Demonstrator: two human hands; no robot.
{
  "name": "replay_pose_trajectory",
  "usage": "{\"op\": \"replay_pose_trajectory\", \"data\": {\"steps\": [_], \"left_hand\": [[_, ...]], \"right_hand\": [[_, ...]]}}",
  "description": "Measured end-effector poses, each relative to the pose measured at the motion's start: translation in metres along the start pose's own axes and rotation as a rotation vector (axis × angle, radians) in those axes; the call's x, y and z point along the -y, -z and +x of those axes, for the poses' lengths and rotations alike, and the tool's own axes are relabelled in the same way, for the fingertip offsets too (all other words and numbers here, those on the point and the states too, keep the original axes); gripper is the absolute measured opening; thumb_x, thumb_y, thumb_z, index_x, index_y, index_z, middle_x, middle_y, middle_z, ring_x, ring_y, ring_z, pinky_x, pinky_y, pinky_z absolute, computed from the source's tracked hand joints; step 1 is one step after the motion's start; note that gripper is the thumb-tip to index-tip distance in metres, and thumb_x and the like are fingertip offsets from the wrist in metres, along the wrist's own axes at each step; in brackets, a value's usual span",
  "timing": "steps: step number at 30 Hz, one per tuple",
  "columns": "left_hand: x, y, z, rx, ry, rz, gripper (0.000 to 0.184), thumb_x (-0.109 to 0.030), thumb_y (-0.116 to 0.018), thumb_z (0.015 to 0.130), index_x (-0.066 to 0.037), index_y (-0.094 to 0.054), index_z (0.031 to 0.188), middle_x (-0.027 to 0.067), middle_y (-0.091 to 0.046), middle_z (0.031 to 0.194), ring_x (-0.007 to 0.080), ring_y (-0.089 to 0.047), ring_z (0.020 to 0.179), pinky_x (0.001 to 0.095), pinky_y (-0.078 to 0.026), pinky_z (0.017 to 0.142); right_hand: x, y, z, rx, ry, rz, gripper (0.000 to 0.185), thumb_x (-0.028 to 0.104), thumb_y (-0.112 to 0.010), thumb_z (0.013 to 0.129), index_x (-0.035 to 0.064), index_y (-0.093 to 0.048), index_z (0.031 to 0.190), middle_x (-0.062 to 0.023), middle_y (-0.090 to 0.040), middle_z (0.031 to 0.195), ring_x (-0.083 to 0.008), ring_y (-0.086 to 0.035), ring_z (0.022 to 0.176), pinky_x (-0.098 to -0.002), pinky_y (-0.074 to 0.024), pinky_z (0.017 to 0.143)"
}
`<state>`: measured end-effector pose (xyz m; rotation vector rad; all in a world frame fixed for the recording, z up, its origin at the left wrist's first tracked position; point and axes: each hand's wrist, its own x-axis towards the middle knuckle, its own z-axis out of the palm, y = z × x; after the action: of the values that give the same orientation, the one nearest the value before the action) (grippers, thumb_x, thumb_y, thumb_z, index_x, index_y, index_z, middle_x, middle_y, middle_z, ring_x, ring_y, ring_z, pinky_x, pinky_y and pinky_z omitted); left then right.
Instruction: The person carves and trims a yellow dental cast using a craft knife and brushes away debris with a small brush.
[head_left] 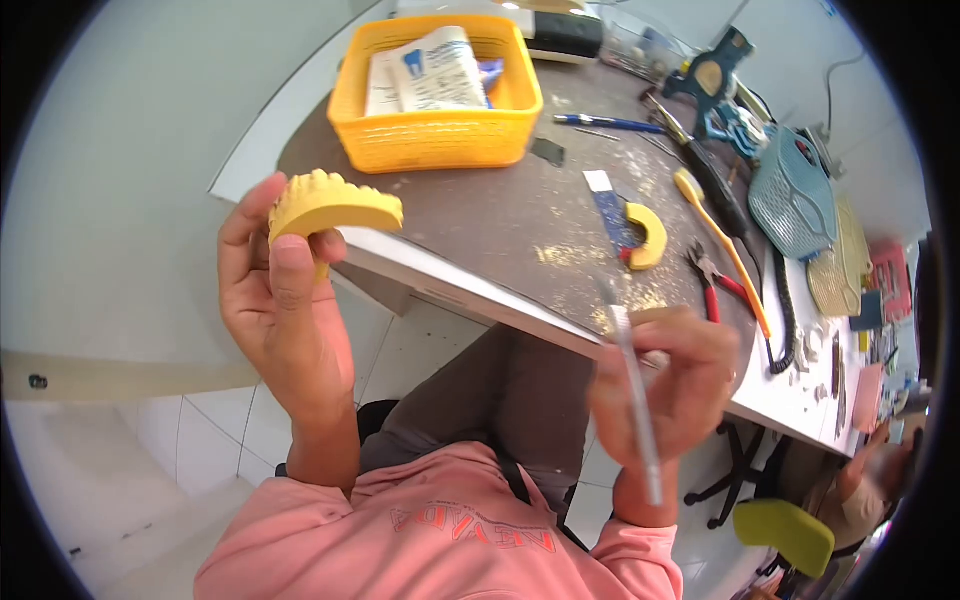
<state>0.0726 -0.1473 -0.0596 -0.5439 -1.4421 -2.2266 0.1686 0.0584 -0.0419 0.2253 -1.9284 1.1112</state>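
Note:
My left hand (290, 285) is closed on a yellow dental cast (335, 205), thumb on its near side and fingers behind. The cast's row of teeth faces up, and it is held above the desk's left front edge. In my right hand (670, 375) is a slim silver scalpel-like tool (637, 405), pinched between thumb and fingers. Its thin tip points toward the desk, and motion blurs both hand and tool. The two hands are well apart. Another yellow cast piece (648, 237), curved like a horseshoe, lies on the desk beyond my right hand, beside a blue-and-white strip (606, 208).
A yellow basket (435, 140) with papers stands at the back. To the right lie red-handled pliers (712, 285), a toothbrush (722, 240), a black corded handpiece (715, 185) and a blue pen (610, 122). Yellow shavings dot the desk (470, 225). Another person (860, 490) sits far right.

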Motion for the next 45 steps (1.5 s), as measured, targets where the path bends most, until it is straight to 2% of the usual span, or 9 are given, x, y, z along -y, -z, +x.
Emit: {"op": "replay_pose_trajectory", "data": {"steps": [3, 9, 14, 20, 26, 29, 36, 38, 45], "left_hand": [[-0.005, 0.009, 0.005, -0.121, 0.030, -0.011, 0.038, -0.014, -0.066, 0.094, 0.003, -0.053, 0.125, 0.0094, -0.063, 0.103, 0.0126, -0.055, 0.083, 0.0271, -0.046, 0.084], [0.000, 0.024, 0.006, -0.153, 0.052, -0.170, 0.039, -0.009, -0.070, 0.090, 0.002, -0.054, 0.123, 0.0103, -0.062, 0.112, 0.0140, -0.059, 0.092, 0.0309, -0.046, 0.093], [0.008, 0.029, 0.006, -0.150, 0.082, -0.146, 0.035, -0.014, -0.065, 0.094, 0.000, -0.052, 0.123, 0.0129, -0.059, 0.120, 0.0288, -0.053, 0.123, 0.0576, -0.040, 0.109], [0.010, 0.028, 0.002, -0.128, 0.139, -0.446, 0.033, -0.005, -0.060, 0.094, 0.003, -0.050, 0.125, 0.0171, -0.057, 0.119, 0.0322, -0.058, 0.117, 0.0544, -0.043, 0.108], [0.006, 0.026, 0.001, -0.133, 0.238, -0.391, 0.040, -0.007, -0.062, 0.094, -0.002, -0.045, 0.130, 0.0160, -0.060, 0.113, 0.0319, -0.060, 0.115, 0.0523, -0.047, 0.105], [0.006, 0.025, -0.002, -0.123, 0.261, -0.447, 0.039, -0.008, -0.063, 0.093, -0.003, -0.045, 0.128, 0.0155, -0.061, 0.110, 0.0309, -0.060, 0.112, 0.0520, -0.047, 0.104], [0.012, 0.027, -0.008, -0.109, 0.289, -0.606, 0.032, -0.014, -0.064, 0.095, -0.006, -0.048, 0.123, 0.0102, -0.061, 0.108, 0.0225, -0.062, 0.104, 0.0532, -0.047, 0.104], [0.015, 0.033, -0.010, -0.104, 0.357, -0.668, 0.041, -0.025, -0.061, 0.098, -0.007, -0.045, 0.132, 0.0079, -0.061, 0.110, 0.0204, -0.059, 0.106, 0.0562, -0.039, 0.110], [0.008, 0.024, -0.012, -0.200, 0.401, -0.615, 0.049, -0.027, -0.056, 0.101, -0.007, -0.038, 0.142, 0.0094, -0.061, 0.113, 0.0220, -0.059, 0.109, 0.0530, -0.039, 0.111]], "right_hand": [[0.006, -0.025, 0.004, 0.253, 0.000, -0.114, 0.020, -0.005, -0.079, 0.071, 0.0012, -0.066, 0.086, -0.0091, -0.066, 0.078, -0.0167, -0.061, 0.059, -0.0266, -0.0444, 0.050], [0.001, -0.059, 0.011, 0.274, 0.092, -0.221, 0.022, -0.003, -0.079, 0.070, 0.0019, -0.066, 0.087, -0.0089, -0.065, 0.077, -0.0217, -0.063, 0.062, -0.0292, -0.0491, 0.054], [0.001, -0.066, 0.007, 0.245, 0.015, -0.224, 0.021, -0.004, -0.078, 0.070, 0.0022, -0.065, 0.085, -0.0090, -0.065, 0.077, -0.0220, -0.062, 0.062, -0.0302, -0.0489, 0.054], [0.004, -0.067, 0.006, 0.312, 0.074, -0.417, 0.020, 0.000, -0.078, 0.070, 0.0034, -0.065, 0.084, -0.0077, -0.061, 0.071, -0.0218, -0.059, 0.058, -0.0304, -0.0461, 0.051], [0.009, -0.051, -0.004, 0.336, 0.082, -0.413, 0.017, -0.002, -0.077, 0.070, 0.0035, -0.066, 0.081, -0.0074, -0.060, 0.067, -0.0209, -0.058, 0.056, -0.0296, -0.0449, 0.050], [0.015, -0.046, -0.004, 0.250, -0.107, -0.246, 0.019, -0.006, -0.076, 0.072, 0.0007, -0.069, 0.089, -0.0095, -0.066, 0.073, -0.0160, -0.060, 0.058, -0.0267, -0.0460, 0.051], [0.007, -0.073, -0.011, 0.095, -0.144, -0.014, 0.017, -0.006, -0.075, 0.075, -0.0035, -0.067, 0.090, -0.0113, -0.069, 0.077, -0.0160, -0.068, 0.065, -0.0241, -0.0536, 0.057], [0.007, -0.082, -0.015, 0.013, -0.307, 0.105, 0.015, -0.005, -0.074, 0.076, -0.0044, -0.065, 0.088, -0.0123, -0.070, 0.077, -0.0164, -0.070, 0.065, -0.0241, -0.0559, 0.061], [0.005, -0.100, -0.019, 0.003, -0.136, -0.108, 0.014, -0.004, -0.076, 0.078, -0.0037, -0.065, 0.088, -0.0122, -0.070, 0.074, -0.0148, -0.070, 0.061, -0.0236, -0.0547, 0.057]]}}
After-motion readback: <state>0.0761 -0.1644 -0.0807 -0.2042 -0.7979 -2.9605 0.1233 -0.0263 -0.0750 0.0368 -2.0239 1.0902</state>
